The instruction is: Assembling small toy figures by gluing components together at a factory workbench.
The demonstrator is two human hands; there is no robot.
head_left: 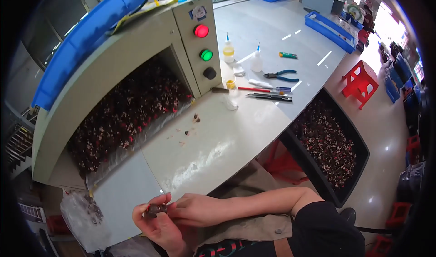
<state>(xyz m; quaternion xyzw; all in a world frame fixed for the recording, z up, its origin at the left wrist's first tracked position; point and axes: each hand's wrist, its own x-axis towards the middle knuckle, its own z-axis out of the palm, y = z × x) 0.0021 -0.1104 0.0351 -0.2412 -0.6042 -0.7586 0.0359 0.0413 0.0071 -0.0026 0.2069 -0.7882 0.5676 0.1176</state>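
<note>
Low in the picture, near the white table's (pixel 218 134) front edge, my left hand (pixel 156 227) and my right hand (pixel 196 209) meet. Both pinch one small dark part with a red end (pixel 156 208), the left from below and the right from the side. My right forearm crosses the bottom from the right in a black sleeve. Behind my hands, a beige machine housing (pixel 113 61) opens onto a big heap of small dark and red parts (pixel 127 111). A few loose parts (pixel 196 118) lie on the table in front of the opening.
The machine panel carries a red light (pixel 201 30), a green light (pixel 206 54) and a black knob (pixel 210 73). Glue bottles (pixel 228 52), blue-handled pliers (pixel 281 76) and pens (pixel 268 93) lie farther back. A black bin of parts (pixel 329 143) stands to my right, a red stool (pixel 361 82) beyond it.
</note>
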